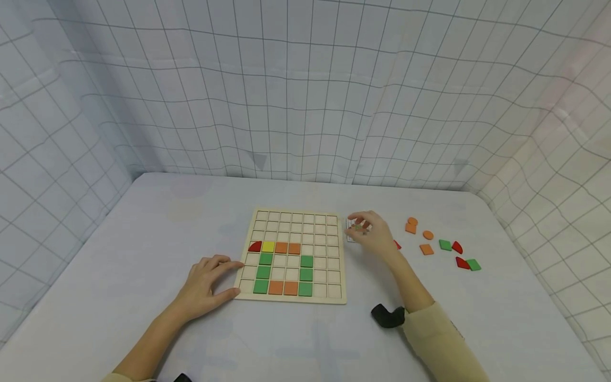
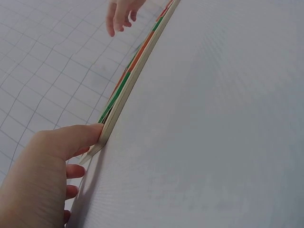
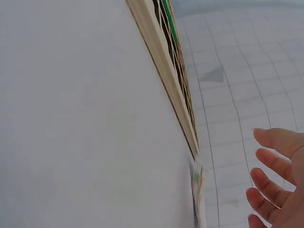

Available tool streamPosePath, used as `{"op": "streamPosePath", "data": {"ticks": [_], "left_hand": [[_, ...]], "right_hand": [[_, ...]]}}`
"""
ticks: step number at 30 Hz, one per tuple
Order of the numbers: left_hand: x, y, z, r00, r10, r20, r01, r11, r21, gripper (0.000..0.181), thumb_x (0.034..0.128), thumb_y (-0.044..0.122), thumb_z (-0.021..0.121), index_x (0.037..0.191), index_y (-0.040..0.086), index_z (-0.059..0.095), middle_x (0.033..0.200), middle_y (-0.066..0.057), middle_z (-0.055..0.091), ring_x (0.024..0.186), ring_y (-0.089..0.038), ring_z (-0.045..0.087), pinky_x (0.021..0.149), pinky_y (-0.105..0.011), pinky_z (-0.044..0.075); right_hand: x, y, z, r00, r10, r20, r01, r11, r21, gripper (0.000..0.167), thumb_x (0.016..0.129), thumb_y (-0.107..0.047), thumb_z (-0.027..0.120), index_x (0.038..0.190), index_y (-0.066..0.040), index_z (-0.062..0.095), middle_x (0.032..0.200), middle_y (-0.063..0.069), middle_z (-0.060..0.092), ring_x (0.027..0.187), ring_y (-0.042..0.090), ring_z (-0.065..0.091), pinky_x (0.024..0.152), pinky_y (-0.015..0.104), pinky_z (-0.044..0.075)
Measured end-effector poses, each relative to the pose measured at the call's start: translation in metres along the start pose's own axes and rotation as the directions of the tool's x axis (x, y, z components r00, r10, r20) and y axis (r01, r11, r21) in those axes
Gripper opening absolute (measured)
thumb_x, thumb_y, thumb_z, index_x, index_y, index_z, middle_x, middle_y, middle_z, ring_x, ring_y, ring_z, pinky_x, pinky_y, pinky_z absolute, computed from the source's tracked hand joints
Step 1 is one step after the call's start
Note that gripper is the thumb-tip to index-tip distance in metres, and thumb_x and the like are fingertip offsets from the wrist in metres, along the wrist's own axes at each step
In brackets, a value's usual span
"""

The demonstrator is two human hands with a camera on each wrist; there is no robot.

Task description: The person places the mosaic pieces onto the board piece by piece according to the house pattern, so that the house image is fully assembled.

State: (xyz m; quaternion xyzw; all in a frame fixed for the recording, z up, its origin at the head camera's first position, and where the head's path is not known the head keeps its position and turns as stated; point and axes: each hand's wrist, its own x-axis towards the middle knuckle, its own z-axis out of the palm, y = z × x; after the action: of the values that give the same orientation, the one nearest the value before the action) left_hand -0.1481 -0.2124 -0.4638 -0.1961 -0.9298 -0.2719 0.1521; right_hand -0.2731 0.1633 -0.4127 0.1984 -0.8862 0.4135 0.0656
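Note:
A pale wooden grid board [image 1: 291, 298] holds square tiles: green ones in two columns, orange ones between them, a yellow tile [image 1: 268, 247] and a red quarter-round tile [image 1: 255, 246]. My left hand [image 1: 202, 286] touches the board's left edge with thumb and forefinger; in the left wrist view the thumb [image 2: 85, 135] lies at its corner. To the board's right, my right hand [image 1: 374, 233] hovers above a small printed card [image 1: 359, 227], fingers apart and nothing seen between them. It partly hides the card and a red piece [image 1: 397, 244].
Loose pieces lie scattered right of the right hand: orange circles [image 1: 428, 235], orange squares [image 1: 427, 249], green squares [image 1: 445, 245] and red pieces [image 1: 457, 247]. A white cloth covers the table [image 1: 191, 223]. Grid-lined curtains [image 1: 305, 106] surround its back and sides.

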Motion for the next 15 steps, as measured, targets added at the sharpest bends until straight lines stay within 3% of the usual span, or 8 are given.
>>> {"op": "streamPosePath", "data": {"ticks": [3, 11, 15], "left_hand": [[0.0, 0.0, 0.0, 1.0, 0.0, 0.0, 0.0, 1.0, -0.001, 0.045, 0.0718, 0.031, 0.073, 0.113, 0.018, 0.061, 0.107, -0.002, 0.052, 0.094, -0.021, 0.043, 0.075, -0.041, 0.029], [0.0, -0.001, 0.0, 1.0, -0.007, 0.003, 0.007, 1.0, 0.002, 0.045, 0.0723, 0.032, 0.073, 0.113, 0.019, 0.061, 0.108, -0.002, 0.052, 0.094, -0.022, 0.043, 0.075, -0.041, 0.029], [0.0, -0.001, 0.0, 1.0, -0.003, 0.001, 0.003, 1.0, 0.003, 0.045, 0.0721, 0.031, 0.073, 0.113, 0.019, 0.061, 0.107, -0.001, 0.052, 0.094, -0.021, 0.043, 0.076, -0.041, 0.029]], "right_hand": [[-0.005, 0.015, -0.017, 1.0, 0.015, -0.028, -0.015, 1.0, -0.007, 0.035, 0.08, -0.018, 0.07, 0.111, -0.004, 0.061, 0.097, 0.014, 0.055, 0.086, 0.026, 0.048, 0.069, 0.039, 0.039], [-0.022, 0.053, -0.066, 0.987, 0.156, 0.04, -0.153, 0.986, -0.067, 0.04, 0.085, -0.027, 0.064, 0.12, -0.009, 0.056, 0.107, 0.013, 0.052, 0.095, 0.025, 0.045, 0.071, 0.037, 0.039], [-0.033, 0.072, -0.088, 0.98, 0.186, 0.071, -0.18, 0.981, -0.073, 0.043, 0.087, -0.028, 0.062, 0.124, -0.007, 0.054, 0.111, 0.015, 0.051, 0.096, 0.025, 0.044, 0.071, 0.035, 0.039]]}}
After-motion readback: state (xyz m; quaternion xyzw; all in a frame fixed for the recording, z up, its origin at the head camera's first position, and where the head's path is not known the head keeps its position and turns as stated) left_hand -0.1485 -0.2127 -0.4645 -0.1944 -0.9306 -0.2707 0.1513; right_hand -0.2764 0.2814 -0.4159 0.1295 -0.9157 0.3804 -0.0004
